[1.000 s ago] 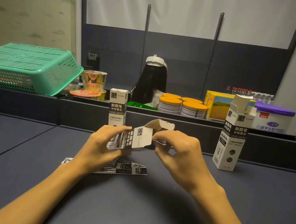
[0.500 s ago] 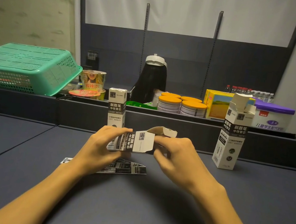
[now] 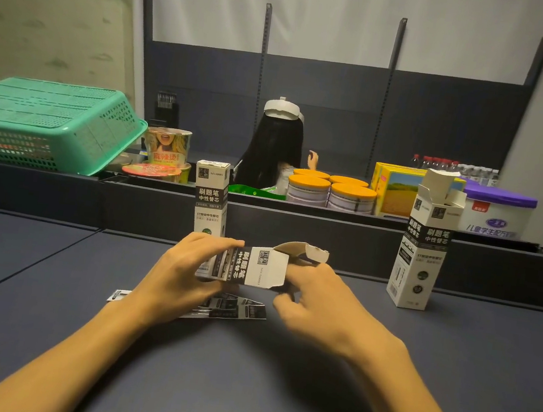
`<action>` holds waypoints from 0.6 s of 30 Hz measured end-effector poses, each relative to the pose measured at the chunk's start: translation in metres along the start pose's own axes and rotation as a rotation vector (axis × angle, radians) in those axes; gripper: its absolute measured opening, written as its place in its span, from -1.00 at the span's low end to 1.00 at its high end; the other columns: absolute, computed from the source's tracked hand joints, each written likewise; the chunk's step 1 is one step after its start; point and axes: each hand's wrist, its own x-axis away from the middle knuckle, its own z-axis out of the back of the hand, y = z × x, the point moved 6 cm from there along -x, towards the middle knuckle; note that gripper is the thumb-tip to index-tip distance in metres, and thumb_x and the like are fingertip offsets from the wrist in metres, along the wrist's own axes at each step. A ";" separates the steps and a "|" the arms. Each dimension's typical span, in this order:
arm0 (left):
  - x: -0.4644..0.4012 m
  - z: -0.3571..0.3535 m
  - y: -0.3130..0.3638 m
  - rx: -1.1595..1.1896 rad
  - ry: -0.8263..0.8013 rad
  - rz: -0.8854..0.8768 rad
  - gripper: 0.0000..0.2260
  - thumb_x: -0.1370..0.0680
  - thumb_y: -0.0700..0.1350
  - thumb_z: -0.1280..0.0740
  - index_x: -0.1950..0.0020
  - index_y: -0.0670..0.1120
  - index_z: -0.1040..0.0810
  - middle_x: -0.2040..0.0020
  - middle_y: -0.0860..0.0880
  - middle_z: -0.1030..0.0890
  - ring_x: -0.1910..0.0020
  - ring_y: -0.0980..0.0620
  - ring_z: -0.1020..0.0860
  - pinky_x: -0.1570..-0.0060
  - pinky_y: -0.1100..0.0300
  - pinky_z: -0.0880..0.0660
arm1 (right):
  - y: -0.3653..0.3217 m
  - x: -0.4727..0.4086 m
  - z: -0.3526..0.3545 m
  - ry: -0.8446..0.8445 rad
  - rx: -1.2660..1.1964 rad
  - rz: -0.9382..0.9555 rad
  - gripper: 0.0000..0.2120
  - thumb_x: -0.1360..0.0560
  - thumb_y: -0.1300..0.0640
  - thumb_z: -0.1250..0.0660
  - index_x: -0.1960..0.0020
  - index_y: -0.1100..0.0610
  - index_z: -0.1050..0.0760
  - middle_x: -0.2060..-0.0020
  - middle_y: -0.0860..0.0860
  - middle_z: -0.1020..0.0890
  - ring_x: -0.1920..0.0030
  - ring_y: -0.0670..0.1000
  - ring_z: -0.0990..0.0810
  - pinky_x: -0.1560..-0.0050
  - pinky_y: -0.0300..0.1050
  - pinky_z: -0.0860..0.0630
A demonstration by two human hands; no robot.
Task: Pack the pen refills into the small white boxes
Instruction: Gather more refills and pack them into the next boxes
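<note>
midway by the look of it: one closed box (image 3: 210, 198) and one open-topped box (image 3: 421, 249) upright along the table's (image 3: 46, 280) far edge, a third box (image 3: 248, 265) sideways above mid-table, gripped by left hand (image 3: 181, 277), open end flap at right hand (image 3: 322, 306) fingertips, flat boxes (image 3: 232, 309) beneath unfilled.

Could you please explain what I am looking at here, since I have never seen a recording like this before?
There is no machine here: a person wears a camera on the head, so the one view looks forward and down over their own bare arms. The left hand grips a small white box lying sideways in the air, its end flap open toward the right hand, whose fingers work at that open end. On the dark table below lie flat black-and-white packets, probably the pen refills. A closed box stands upright behind the hands, and an open-topped box stands to the right. The shelf behind holds a green basket and orange-lidded tins.
</note>
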 end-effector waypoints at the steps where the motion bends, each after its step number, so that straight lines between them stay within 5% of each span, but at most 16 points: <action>1: 0.000 0.001 -0.001 0.003 0.005 0.010 -0.44 -0.41 0.05 -0.46 -0.37 0.06 -0.38 -0.20 0.12 -0.52 -0.17 0.14 -0.46 -0.11 0.18 -0.49 | -0.001 0.000 0.002 0.014 -0.007 0.001 -0.53 -0.48 0.08 -0.17 -0.38 -0.05 -0.43 -0.35 -0.14 -0.48 -0.08 -0.01 -0.57 -0.07 -0.12 -0.59; 4: -0.002 0.003 -0.002 0.011 0.038 0.029 -0.43 -0.40 0.06 -0.45 -0.38 0.08 -0.37 -0.19 0.15 -0.51 -0.16 0.15 -0.46 -0.10 0.24 -0.47 | -0.006 -0.001 0.008 0.070 -0.064 0.035 -0.50 -0.47 0.10 -0.19 -0.41 -0.06 -0.37 -0.33 -0.15 -0.50 -0.02 -0.15 -0.58 0.01 -0.29 -0.55; 8: -0.002 0.004 -0.003 0.023 0.054 0.038 -0.45 -0.41 0.11 -0.39 -0.38 0.09 -0.37 -0.20 0.15 -0.50 -0.15 0.14 -0.47 -0.09 0.28 -0.47 | -0.008 0.000 0.010 0.117 -0.039 0.066 -0.54 -0.51 0.17 -0.25 -0.40 -0.02 -0.34 -0.26 -0.10 -0.56 0.33 -0.44 -0.43 0.33 -0.54 -0.27; 13: -0.003 0.008 -0.004 0.047 0.096 0.071 -0.43 -0.41 0.16 -0.37 -0.38 0.09 -0.36 -0.19 0.12 -0.50 -0.12 0.19 -0.46 -0.04 0.46 -0.39 | -0.014 0.000 0.019 0.265 0.005 0.139 -0.58 -0.47 0.06 -0.21 -0.33 -0.03 -0.48 -0.27 -0.14 -0.51 0.22 -0.32 -0.44 0.14 -0.44 -0.39; 15: -0.002 0.009 -0.006 0.062 0.109 0.084 -0.42 -0.40 0.17 -0.38 -0.39 0.12 -0.36 -0.19 0.14 -0.50 -0.13 0.17 -0.48 -0.04 0.41 -0.42 | -0.017 0.001 0.026 0.340 -0.020 0.168 -0.59 -0.47 0.05 -0.20 -0.31 0.00 -0.49 -0.29 -0.13 -0.48 0.13 -0.18 -0.51 0.15 -0.32 -0.50; 18: -0.001 0.010 -0.007 0.073 0.123 0.098 -0.41 -0.39 0.16 -0.40 -0.39 0.13 -0.35 -0.19 0.15 -0.50 -0.12 0.14 -0.50 -0.01 0.29 -0.47 | -0.016 0.004 0.037 0.459 -0.046 0.183 -0.66 -0.47 0.12 -0.25 -0.24 0.07 -0.53 -0.23 -0.10 -0.49 0.24 -0.06 -0.53 0.26 -0.36 -0.44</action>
